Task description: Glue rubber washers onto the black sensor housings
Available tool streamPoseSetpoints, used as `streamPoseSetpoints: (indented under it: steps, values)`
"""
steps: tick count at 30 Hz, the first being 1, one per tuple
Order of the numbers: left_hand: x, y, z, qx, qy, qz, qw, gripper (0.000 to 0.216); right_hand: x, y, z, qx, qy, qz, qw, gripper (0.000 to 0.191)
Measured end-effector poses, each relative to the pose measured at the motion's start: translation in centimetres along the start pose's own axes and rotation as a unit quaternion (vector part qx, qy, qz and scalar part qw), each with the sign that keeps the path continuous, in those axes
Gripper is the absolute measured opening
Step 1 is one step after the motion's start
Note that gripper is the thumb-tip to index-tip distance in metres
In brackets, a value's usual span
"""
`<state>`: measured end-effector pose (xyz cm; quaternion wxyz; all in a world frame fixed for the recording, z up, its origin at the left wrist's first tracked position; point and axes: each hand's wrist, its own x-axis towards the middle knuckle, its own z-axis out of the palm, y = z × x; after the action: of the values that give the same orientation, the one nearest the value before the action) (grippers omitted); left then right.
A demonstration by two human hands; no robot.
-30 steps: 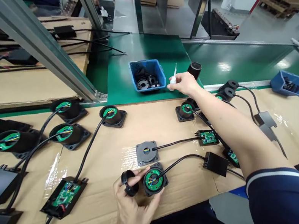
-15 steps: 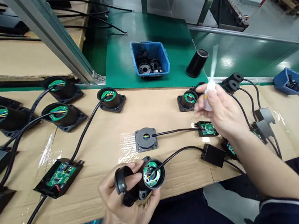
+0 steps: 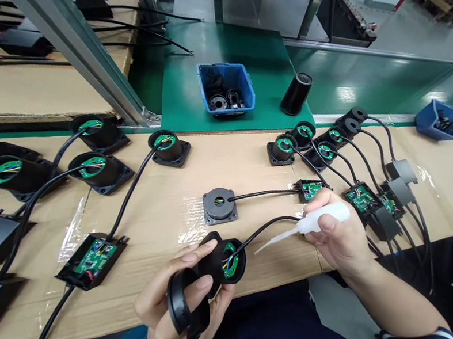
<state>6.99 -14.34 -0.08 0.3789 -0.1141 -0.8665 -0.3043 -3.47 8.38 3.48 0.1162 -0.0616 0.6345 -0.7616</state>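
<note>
My left hand (image 3: 175, 295) grips a black round housing (image 3: 219, 262) with a green circuit board inside, lifted off the cardboard and tilted toward the right. A black ring cap (image 3: 180, 304) hangs on that hand's fingers. My right hand (image 3: 340, 236) is closed around a small white squeeze bottle (image 3: 318, 218). Its long thin nozzle points down-left at the housing's open face, a short gap away. A black cable (image 3: 269, 227) runs from the housing toward the right hand.
The cardboard-covered bench (image 3: 167, 206) carries several more black housings with cables, e.g. a flat grey one (image 3: 219, 204), and open control boxes (image 3: 93, 260). A blue bin (image 3: 225, 89) of black parts and a black cylinder (image 3: 296, 93) stand on the green conveyor. Another blue bin (image 3: 442, 121) sits far right.
My right hand brought the white bottle from the conveyor back and down to the housing, nozzle now aimed at it. My left hand lifted and tilted the housing off the bench.
</note>
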Motion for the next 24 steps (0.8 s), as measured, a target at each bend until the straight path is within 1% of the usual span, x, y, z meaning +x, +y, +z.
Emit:
streamPoseSetpoints:
  steps: [2, 5, 8, 11, 14, 16, 19, 24]
  values:
    - [-0.2, 0.1, 0.0, -0.004, 0.005, -0.018, 1.000, 0.053, -0.3, 0.2, 0.4, -0.028, -0.002, -0.042, 0.999, 0.039]
    - [0.1, 0.3, -0.3, -0.001, -0.016, -0.022, 1.000, 0.052, -0.7, 0.5, 0.8, -0.097, -0.007, -0.131, 0.987, 0.029]
    - [0.8, 0.4, -0.5, 0.013, -0.026, -0.012, 0.999, 0.053, -0.8, 0.4, 1.2, -0.140, -0.047, -0.186, 0.971, 0.023]
    - [1.4, 0.2, -0.7, 0.031, -0.032, 0.002, 0.999, 0.054, -0.5, 0.1, 1.7, -0.184, -0.090, -0.238, 0.949, 0.022]
    - [1.4, -0.3, -0.9, 0.041, -0.057, 0.026, 0.997, 0.055, -0.3, 0.0, 2.1, -0.228, -0.109, -0.289, 0.923, 0.024]
    - [1.1, -0.5, -1.1, 0.035, -0.071, 0.034, 0.996, 0.055, -0.2, 0.0, 2.3, -0.244, -0.112, -0.306, 0.913, 0.026]
    - [0.7, -0.7, -1.1, 0.018, -0.060, 0.021, 0.998, 0.056, -0.2, -0.2, 2.5, -0.265, -0.116, -0.318, 0.903, 0.026]
    - [0.4, -0.9, -1.1, 0.027, -0.066, 0.039, 0.997, 0.060, -0.2, -0.9, 2.5, -0.297, -0.141, -0.314, 0.891, 0.024]
